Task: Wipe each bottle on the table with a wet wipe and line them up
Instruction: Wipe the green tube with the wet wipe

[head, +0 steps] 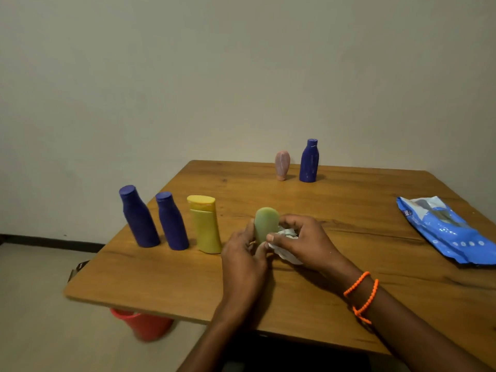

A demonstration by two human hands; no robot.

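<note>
Nearest, the left hand [243, 253] grips the green bottle [265, 224] low down, fingers curled round it; the right hand [300, 241] pinches the wet wipe [287, 234] against its side, so this is mid-wipe; it seems lifted just off the tabletop [295, 304], though that is hard to tell. Next it should stand upright beside the yellow bottle [205, 226]. At nine o'clock three bottles stand lined up, two of them blue; at twelve o'clock wait one pink bottle [282, 165] and one blue; six bottles altogether; one wipes pack [445, 232] at three o'clock.
</note>
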